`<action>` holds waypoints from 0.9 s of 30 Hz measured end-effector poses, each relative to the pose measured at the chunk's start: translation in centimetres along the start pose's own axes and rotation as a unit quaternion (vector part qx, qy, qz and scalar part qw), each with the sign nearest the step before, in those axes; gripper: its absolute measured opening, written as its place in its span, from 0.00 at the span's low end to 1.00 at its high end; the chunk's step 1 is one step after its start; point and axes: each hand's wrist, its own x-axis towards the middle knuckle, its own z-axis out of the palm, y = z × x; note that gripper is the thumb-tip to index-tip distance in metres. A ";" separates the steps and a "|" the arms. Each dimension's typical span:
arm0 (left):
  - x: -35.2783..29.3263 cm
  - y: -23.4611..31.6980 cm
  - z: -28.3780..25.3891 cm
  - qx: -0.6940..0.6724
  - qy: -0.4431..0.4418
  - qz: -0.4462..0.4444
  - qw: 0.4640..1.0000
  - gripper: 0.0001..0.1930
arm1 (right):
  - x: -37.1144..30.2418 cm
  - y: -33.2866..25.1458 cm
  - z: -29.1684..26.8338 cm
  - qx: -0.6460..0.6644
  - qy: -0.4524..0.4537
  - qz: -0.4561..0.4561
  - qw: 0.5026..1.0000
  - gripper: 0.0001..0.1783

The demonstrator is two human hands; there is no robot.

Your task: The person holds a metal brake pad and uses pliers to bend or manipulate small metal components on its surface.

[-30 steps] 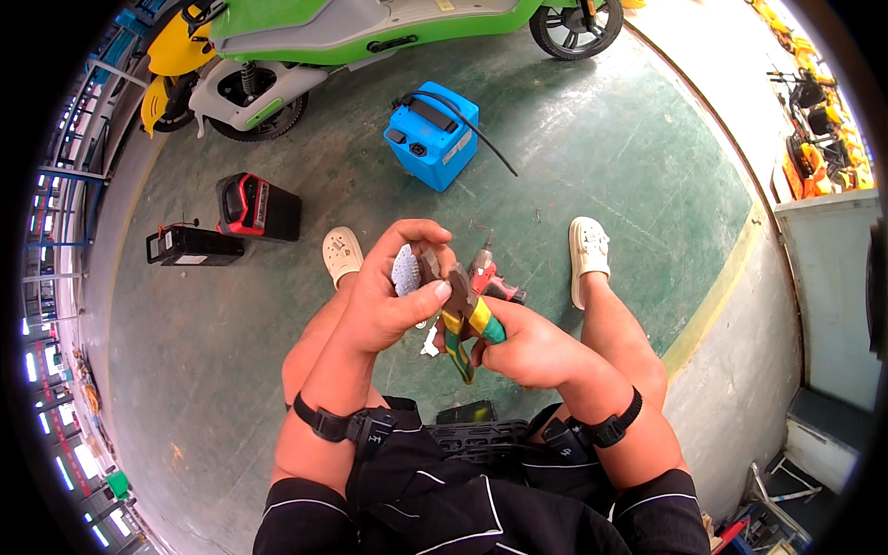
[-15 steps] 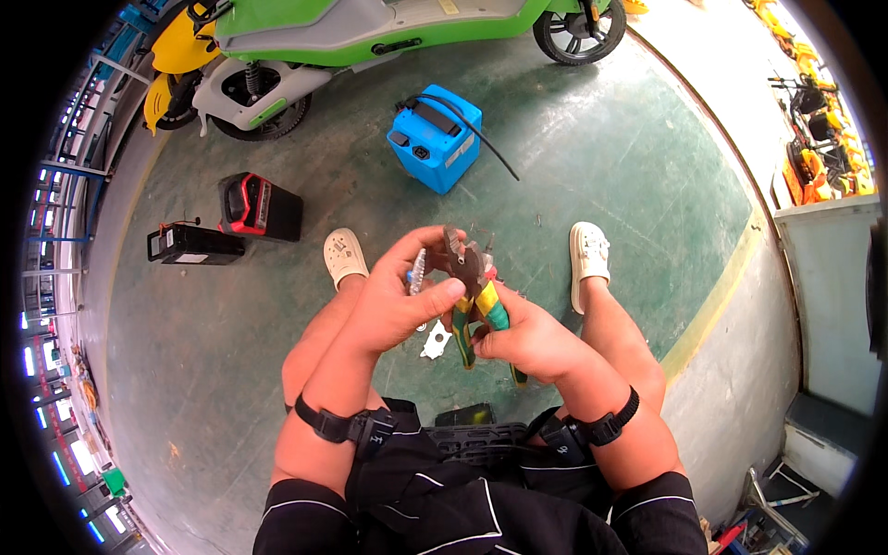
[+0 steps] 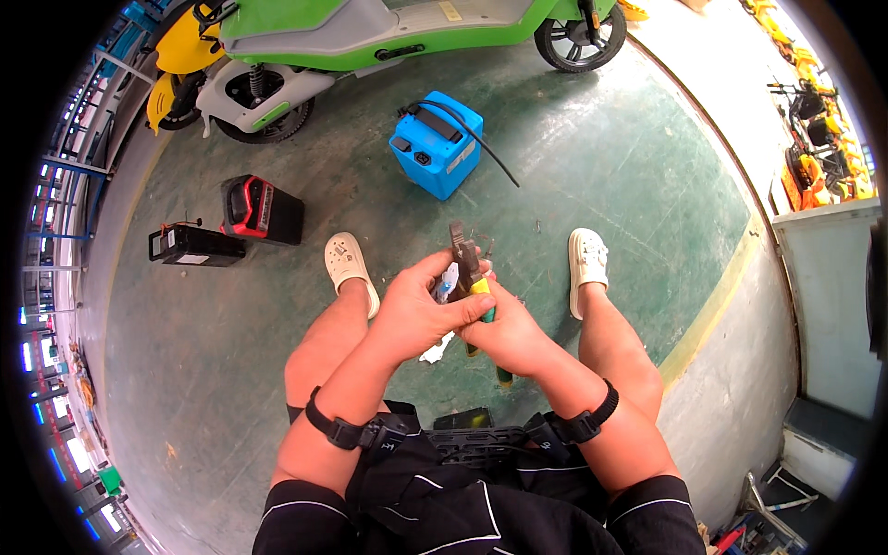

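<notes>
The hands [image 3: 416,313] partly hide the pliers [image 3: 464,250] and a small pale part [image 3: 447,281]; the upper frame edge cuts off the green scooter [image 3: 370,37].

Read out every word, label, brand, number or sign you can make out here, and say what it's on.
Nothing reads clearly enough to quote.
White strip on the blue box: too small.
Pale marking on the red-and-black case: blurred.
White sticker on the long black box: too small.
Pale label on the green scooter: too small.
White marks on the left armband and right armband: too small.
Pliers: no readable text.
</notes>
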 end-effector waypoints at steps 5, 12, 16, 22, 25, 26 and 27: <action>0.2 -0.3 -0.1 -0.008 -0.001 -0.003 1.000 0.33 | 0.5 0.7 0.7 -0.021 0.039 -0.043 0.998 0.20; 0.3 0.0 -0.4 0.000 0.001 -0.006 1.000 0.32 | 1.1 1.3 1.0 -0.027 0.047 -0.037 0.998 0.21; 0.4 -0.1 -0.6 -0.002 0.004 -0.015 1.000 0.32 | 1.1 0.4 1.1 -0.034 0.046 -0.004 0.998 0.19; 0.7 -0.1 -0.7 -0.005 0.008 -0.020 1.000 0.32 | 1.8 1.5 0.8 0.036 0.020 0.011 0.999 0.20; 0.8 -0.1 -0.8 0.041 0.010 -0.023 0.999 0.32 | 1.5 0.9 0.7 0.123 0.003 0.003 0.992 0.18; 0.7 0.0 -0.7 0.042 0.025 -0.011 0.999 0.30 | 1.4 0.6 0.6 0.134 -0.007 0.009 0.991 0.17; 0.6 0.2 -0.4 0.043 0.039 0.001 0.998 0.28 | 1.1 0.3 0.5 0.145 -0.016 0.016 0.989 0.16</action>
